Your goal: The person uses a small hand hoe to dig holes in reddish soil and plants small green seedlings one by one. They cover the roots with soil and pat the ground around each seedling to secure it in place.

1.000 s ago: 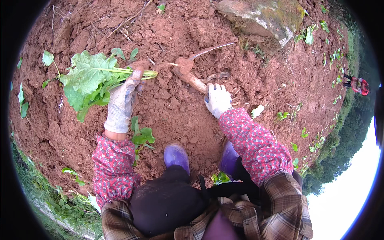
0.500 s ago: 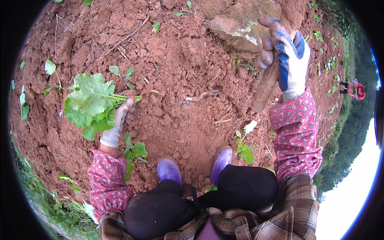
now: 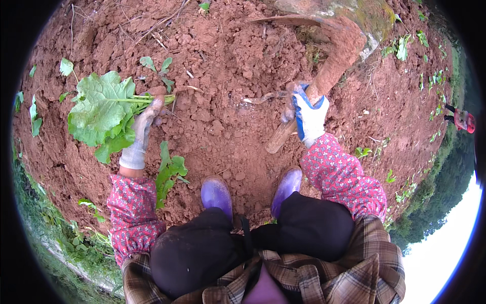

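Note:
My left hand (image 3: 144, 124), in a dirty white work glove, is closed round the stems of a bunch of leafy green seedlings (image 3: 104, 111). Their broad leaves spread to the left, just above the soil. On the right, my right hand (image 3: 309, 114), in a white and blue glove, grips the short wooden handle of a hoe (image 3: 281, 138). Its far end is caked with red soil, and a thin blade edge (image 3: 291, 19) points left over the ground. A small plant (image 3: 169, 172) stands in the soil beside my left forearm.
Loose red soil (image 3: 217, 126) lies between my hands, with dry twigs and clods. Beyond the hoe is a mossy rock (image 3: 372, 20). My purple boots (image 3: 216, 195) stand close in front. More seedlings (image 3: 435, 81) grow at the right, where a person in red (image 3: 463, 120) appears far off.
My right hand has swung left and nearer with the hoe, bringing its blade into view over the soil. My left hand has shifted slightly left and farther out, still holding the seedlings.

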`<state>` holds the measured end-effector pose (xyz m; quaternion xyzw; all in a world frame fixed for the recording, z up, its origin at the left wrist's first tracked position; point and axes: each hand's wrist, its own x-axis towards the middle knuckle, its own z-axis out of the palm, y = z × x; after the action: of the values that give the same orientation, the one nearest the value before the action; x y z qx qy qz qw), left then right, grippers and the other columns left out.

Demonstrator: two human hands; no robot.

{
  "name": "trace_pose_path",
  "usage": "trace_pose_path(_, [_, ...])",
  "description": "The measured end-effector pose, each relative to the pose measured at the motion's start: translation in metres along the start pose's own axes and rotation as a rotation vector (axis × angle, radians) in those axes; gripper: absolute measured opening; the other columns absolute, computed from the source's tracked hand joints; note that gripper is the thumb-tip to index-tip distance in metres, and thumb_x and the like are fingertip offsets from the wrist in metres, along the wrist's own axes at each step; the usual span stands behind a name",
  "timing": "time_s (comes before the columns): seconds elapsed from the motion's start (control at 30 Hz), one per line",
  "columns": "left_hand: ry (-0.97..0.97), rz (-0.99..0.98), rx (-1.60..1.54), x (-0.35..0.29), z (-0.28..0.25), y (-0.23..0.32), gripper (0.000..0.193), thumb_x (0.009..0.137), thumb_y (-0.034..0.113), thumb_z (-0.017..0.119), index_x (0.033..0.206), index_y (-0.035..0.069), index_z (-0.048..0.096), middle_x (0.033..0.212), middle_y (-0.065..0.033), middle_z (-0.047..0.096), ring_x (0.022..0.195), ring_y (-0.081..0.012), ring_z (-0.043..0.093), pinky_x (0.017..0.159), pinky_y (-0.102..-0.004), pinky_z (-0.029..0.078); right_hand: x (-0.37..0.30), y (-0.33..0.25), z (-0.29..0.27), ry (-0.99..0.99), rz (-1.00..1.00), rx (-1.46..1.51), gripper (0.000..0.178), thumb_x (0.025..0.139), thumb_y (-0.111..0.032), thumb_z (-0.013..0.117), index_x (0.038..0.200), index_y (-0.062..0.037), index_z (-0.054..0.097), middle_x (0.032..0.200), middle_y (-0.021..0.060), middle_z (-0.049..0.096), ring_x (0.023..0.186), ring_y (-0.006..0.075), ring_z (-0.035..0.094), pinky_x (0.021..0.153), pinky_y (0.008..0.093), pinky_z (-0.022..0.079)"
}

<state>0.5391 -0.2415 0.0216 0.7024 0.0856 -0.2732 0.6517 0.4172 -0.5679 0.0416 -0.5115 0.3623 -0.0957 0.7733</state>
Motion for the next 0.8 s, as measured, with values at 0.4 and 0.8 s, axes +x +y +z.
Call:
trace_pose_path(0.4, [0.031, 0.081, 0.086, -0.009, 0.004, 0.006, 0.031, 0.085, 0.028, 0.070, 0.105, 0.005, 0.065, 0.078, 0.0002, 0.063, 0.066, -0.0079, 0.054, 0.058, -0.0229, 0.042, -0.053, -0.077, -0.011, -0.069, -0.320, -0.364, 0.020, 0.083, -0.008, 0.065, 0.095, 0.0075, 0.058, 0.058, 0.0053, 0.054, 0.038, 0.0123, 0.045, 0.034, 0.0263, 0.038])
trace_pose_path(0.8, [0.161, 0.153, 0.017, -0.004, -0.015, 0.008, 0.028, 0.086, 0.025, 0.070, 0.103, 0.005, 0.063, 0.086, -0.0020, 0.066, 0.068, -0.0100, 0.061, 0.053, -0.0217, 0.043, -0.037, -0.012, -0.045, -0.081, 0.599, -0.311, 0.015, 0.082, -0.007, 0.064, 0.092, -0.0009, 0.054, 0.059, 0.0042, 0.051, 0.039, 0.0121, 0.047, 0.035, 0.0278, 0.038])
